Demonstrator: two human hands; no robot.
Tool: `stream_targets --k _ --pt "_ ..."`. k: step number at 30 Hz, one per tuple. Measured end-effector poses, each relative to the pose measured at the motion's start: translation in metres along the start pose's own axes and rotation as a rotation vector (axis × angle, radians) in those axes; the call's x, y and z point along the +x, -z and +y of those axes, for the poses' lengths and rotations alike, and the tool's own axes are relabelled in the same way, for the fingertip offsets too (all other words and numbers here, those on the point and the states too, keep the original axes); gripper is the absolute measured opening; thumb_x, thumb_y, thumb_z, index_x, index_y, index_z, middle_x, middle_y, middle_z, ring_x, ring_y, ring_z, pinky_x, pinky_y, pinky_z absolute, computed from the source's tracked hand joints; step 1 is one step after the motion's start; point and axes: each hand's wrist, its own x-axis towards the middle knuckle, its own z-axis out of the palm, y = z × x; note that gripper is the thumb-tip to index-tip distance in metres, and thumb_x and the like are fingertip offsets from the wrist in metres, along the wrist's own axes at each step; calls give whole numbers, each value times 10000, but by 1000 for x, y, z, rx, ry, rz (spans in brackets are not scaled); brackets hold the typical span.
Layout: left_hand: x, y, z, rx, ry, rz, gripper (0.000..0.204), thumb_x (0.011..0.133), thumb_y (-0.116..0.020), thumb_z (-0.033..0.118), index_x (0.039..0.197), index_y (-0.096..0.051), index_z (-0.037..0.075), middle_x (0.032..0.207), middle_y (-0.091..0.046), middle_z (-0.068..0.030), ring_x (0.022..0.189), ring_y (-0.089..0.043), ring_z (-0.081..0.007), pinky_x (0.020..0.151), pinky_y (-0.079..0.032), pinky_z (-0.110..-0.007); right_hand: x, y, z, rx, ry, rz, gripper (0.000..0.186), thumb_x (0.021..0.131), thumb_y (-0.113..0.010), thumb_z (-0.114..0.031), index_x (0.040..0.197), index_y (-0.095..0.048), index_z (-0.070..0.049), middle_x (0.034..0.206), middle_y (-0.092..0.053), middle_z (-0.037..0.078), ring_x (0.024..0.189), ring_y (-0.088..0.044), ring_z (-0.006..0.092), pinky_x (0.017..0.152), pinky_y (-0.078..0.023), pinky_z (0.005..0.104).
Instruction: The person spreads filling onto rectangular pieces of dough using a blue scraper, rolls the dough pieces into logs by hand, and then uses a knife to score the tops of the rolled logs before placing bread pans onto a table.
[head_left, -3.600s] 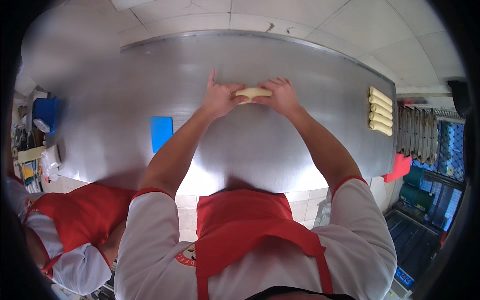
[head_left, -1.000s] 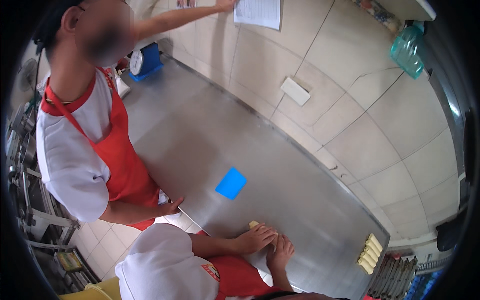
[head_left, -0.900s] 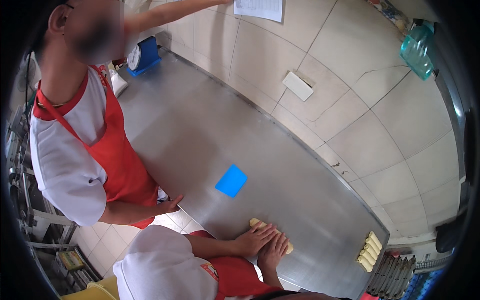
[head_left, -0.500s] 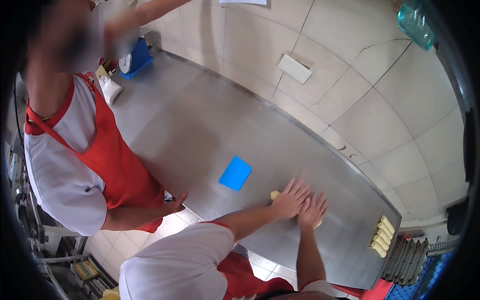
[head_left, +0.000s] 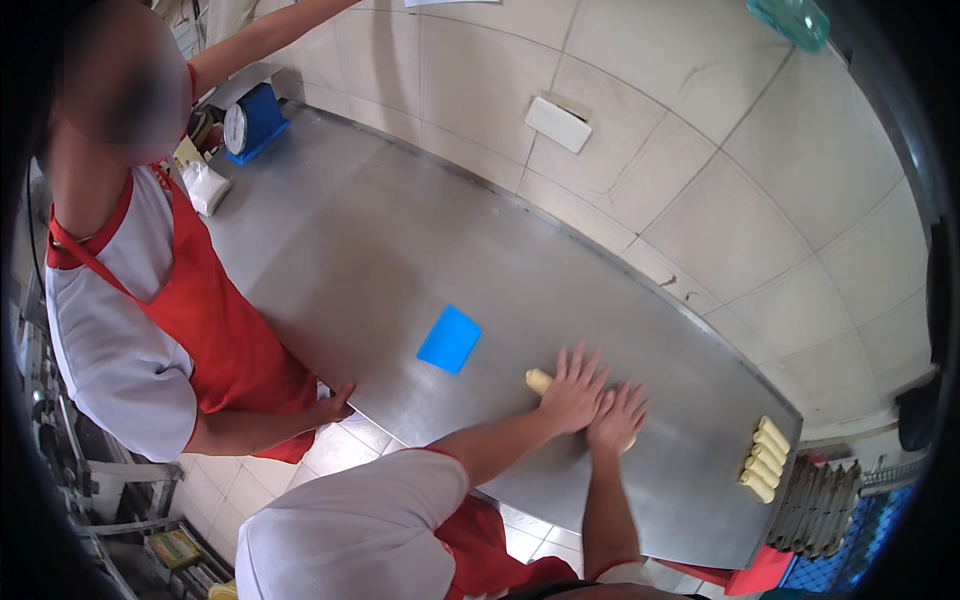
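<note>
Two-handed contact on one pale dough roll [head_left: 538,381], resting right under the palms on the steel table [head_left: 350,230], right of the blue scraper [head_left: 449,339] and apart from it. Long axis left-far to right-near, roughly parallel to the table's far edge; crosswise to the fingers, not along them. Nearer to the left-far end: left hand [head_left: 575,402], with that end poking out bare past its edge. Nearer to the right-near end: right hand [head_left: 615,427], with only a sliver of dough showing below it. Both laid palm down, fingers extended and somewhat spread, pointing mostly to the far side, side by side and looking to touch at the inner edges. No pinch grip visible; can't tell how hard the press is, with the middle of the roll hidden. Well off to the right, by the table's right end: row of finished-looking dough rolls [head_left: 766,458], lying close together, about the same axis. Over at left: co-worker's hand [head_left: 338,401] at the near edge, well apart from the roll.
</note>
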Motion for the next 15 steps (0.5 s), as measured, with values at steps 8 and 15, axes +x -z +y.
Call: stream_targets --k 8,15 --pt "-85 2 4 -41 -175 -79 646 1072 -542 382 1660 -457 129 1787 -296 -134 1649 -188 -474 1298 -136 -710 -84 7 6 100 107 -63 619 1142 -382 -441 1665 -448 -116 1778 -291 195 1619 -217 531 1314 -166 625" --pt "-158 45 -50 -355 -15 15 833 1001 -658 266 1709 -287 31 1784 -243 -233 1645 -230 -449 1318 -223 -606 -145 24 49 287 6 113 635 1060 -554 -143 1675 -409 -76 1748 -318 260 1599 -312 501 1300 -264 593"
